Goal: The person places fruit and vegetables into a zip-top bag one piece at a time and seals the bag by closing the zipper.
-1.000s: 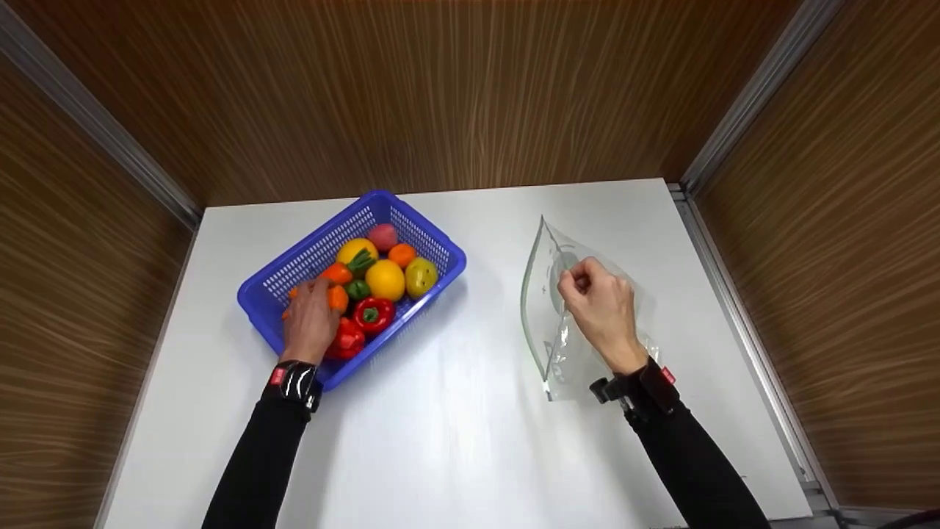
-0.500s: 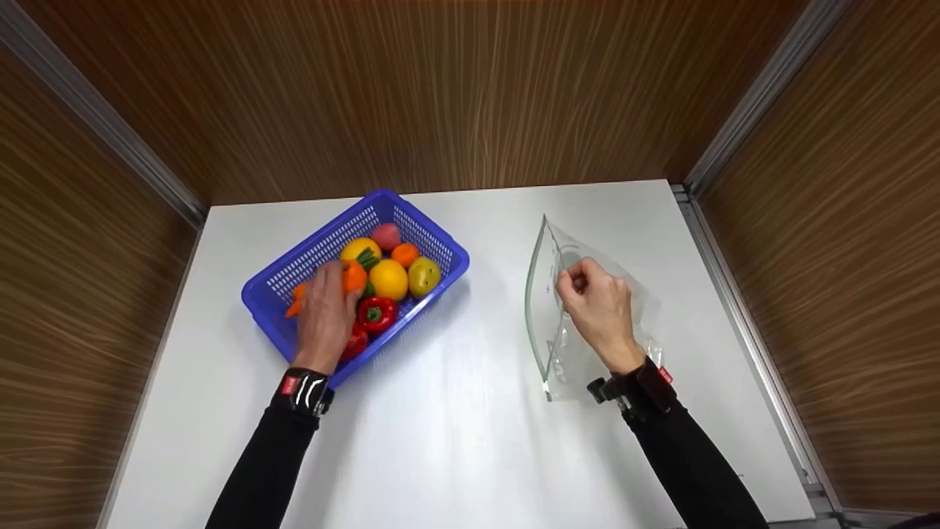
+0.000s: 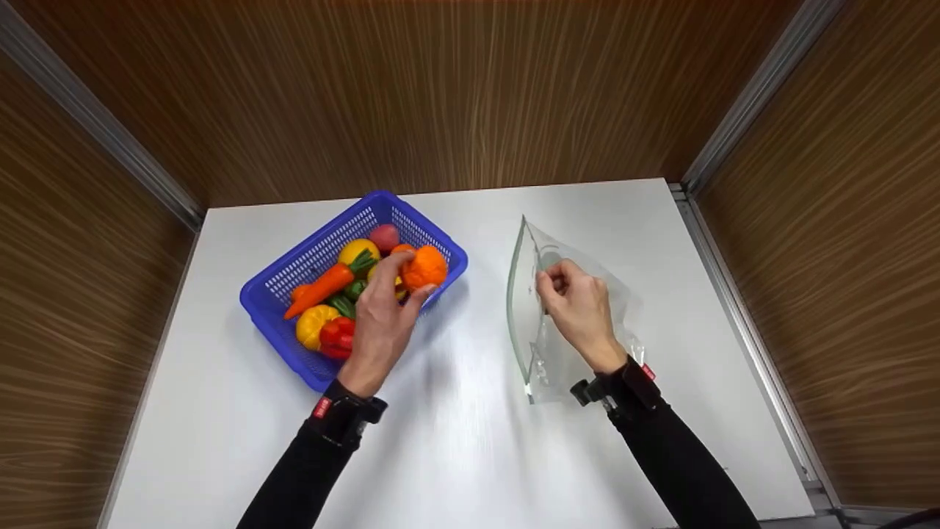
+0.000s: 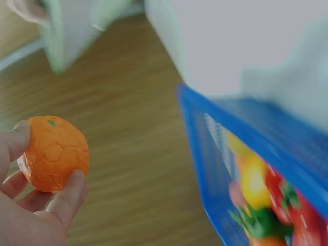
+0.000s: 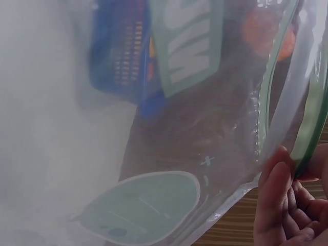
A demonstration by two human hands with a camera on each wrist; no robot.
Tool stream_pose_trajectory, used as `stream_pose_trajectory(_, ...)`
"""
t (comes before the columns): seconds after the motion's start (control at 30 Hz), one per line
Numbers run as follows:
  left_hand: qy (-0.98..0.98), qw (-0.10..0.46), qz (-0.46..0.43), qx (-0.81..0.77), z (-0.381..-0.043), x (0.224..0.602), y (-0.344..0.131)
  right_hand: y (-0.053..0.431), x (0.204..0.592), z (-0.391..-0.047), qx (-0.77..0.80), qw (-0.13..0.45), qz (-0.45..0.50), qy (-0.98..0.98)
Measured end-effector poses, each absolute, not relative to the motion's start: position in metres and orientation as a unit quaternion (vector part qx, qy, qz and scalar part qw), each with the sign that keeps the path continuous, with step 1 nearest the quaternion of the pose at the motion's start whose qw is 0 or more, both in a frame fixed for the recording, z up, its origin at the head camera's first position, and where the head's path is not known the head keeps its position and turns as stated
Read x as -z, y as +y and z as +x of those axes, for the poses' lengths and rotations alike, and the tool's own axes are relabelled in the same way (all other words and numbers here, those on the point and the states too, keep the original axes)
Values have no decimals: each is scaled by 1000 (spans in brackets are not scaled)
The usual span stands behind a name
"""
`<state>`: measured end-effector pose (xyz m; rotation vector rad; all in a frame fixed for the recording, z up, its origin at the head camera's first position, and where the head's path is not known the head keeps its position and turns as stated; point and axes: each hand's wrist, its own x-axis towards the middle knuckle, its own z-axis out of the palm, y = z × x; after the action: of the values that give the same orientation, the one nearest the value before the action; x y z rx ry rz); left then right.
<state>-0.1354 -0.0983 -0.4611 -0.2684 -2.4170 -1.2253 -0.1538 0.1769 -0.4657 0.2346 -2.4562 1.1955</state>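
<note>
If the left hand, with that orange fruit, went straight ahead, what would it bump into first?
Probably the blue basket, at its far rim, ahead of the left hand. Height is unclear, though; it may pass over and meet the wood-patterned wall.

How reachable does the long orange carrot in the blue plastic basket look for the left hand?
Probably not right away: the left hand holds a round orange fruit, though the carrot lies uncovered on top.

White table (image 3: 470, 470), brown wood-grain panel (image 3: 470, 95) behind, metal rail (image 3: 754, 351) along table's right edge
</note>
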Motion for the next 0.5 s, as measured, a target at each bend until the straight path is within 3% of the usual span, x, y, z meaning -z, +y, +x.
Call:
stream_pose_trajectory(0.13,-827,191,-112,517,-127,450,-79,170,464,-154,-454,170,79,-871)
stream_pose_trajectory(0.5,-758,81,-134,633,-113,443,-42,157,459,-155,-551,82,54,-829)
